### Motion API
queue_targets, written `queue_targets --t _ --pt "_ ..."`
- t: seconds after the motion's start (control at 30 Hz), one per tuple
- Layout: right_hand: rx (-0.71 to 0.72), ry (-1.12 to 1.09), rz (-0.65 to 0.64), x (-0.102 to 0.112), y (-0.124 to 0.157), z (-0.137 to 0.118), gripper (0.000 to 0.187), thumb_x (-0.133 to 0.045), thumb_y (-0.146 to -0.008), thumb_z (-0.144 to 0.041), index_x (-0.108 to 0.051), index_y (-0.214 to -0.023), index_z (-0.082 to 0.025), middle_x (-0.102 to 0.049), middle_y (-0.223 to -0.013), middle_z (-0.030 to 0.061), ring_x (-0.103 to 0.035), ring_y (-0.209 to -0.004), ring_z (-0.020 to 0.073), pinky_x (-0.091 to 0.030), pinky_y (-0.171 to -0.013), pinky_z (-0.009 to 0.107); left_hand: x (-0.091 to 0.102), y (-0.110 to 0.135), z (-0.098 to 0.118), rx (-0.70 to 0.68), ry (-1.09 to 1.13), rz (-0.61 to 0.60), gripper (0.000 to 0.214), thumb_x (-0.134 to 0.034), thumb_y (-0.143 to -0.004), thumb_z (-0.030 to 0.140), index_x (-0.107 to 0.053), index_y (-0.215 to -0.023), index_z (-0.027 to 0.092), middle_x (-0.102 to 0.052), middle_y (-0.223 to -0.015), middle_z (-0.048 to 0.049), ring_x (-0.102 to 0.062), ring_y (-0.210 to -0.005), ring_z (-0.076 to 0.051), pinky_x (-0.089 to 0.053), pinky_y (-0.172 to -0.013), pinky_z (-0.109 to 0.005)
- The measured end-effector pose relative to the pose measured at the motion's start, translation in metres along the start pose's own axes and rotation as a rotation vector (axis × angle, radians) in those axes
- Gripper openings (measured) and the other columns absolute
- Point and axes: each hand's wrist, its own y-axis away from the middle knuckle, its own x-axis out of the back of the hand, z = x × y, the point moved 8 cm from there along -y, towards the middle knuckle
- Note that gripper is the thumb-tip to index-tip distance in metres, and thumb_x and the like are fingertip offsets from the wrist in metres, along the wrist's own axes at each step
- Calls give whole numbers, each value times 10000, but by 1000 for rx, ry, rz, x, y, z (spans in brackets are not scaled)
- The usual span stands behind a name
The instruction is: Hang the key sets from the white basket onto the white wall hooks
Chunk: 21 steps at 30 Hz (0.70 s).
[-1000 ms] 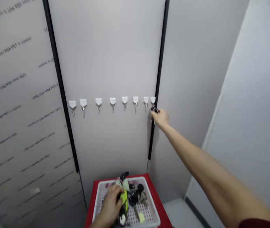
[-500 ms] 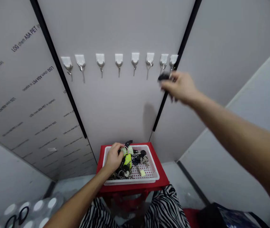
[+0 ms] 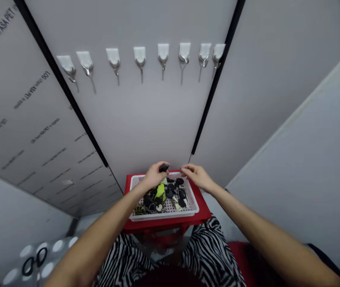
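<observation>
Gripping a small black plastic fob (image 3: pixel 164 167) with my left hand (image 3: pixel 154 176) fingers. My right hand (image 3: pixel 196 176) fingers are narrow just beside it, over the white perforated plastic basket (image 3: pixel 160 217). The grey wall panel (image 3: pixel 23 119) to their left reads "LOG chem ASA PET".

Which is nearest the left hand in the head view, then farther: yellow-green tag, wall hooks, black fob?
1. black fob, at the left hand's fingertips.
2. yellow-green tag, in the basket just below that hand.
3. wall hooks, high on the panel.

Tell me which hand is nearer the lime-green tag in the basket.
Left. The left hand, pinching a black fob, is just beyond the lime-green tag; the right hand sits farther off, over the far right rim of the basket.
</observation>
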Motion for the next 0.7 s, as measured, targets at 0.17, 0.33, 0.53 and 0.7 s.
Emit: queue_targets --t 0.17,0.33,0.53,0.7 --pt "1 -160 142 20 0 -3 279 -356 -691 -335 -505 -803 -127 -571 -721 49 -522 -595 95 -402 -558 216 -41 29 20 -147 -511 -216 413 -433 -592 163 -437 -1005 150 -478 -1049 -91 -407 -968 -205 -231 -870 -383" --pt "48 82 152 20 19 15 235 -400 -670 -283 -540 -799 -144 -582 -786 35 -513 -703 113 -377 -656 228 -69 41 17 -185 -635 -303 471 -428 -560 123 -422 -1028 181 -421 -1119 -75 -328 -1046 -193 -79 -927 -393" --pt "-54 281 61 8 45 53 335 -361 -691 -294 -475 -974 -156 -565 -899 53 -499 -813 139 -348 -709 239 -52 35 20 -105 -470 -299 452 -396 -534 96 -458 -970 199 -467 -1073 -23 -368 -1018 -165 -154 -928 -342" --pt "-125 500 -4 4 50 51 297 -395 -647 -375 -514 -852 -197 -587 -806 42 -510 -784 193 -344 -661 299 40 50 -4 251 -423 252 387 -412 -608 235 -402 -988 163 -469 -1042 -56 -437 -942 -177 -341 -806 -298"
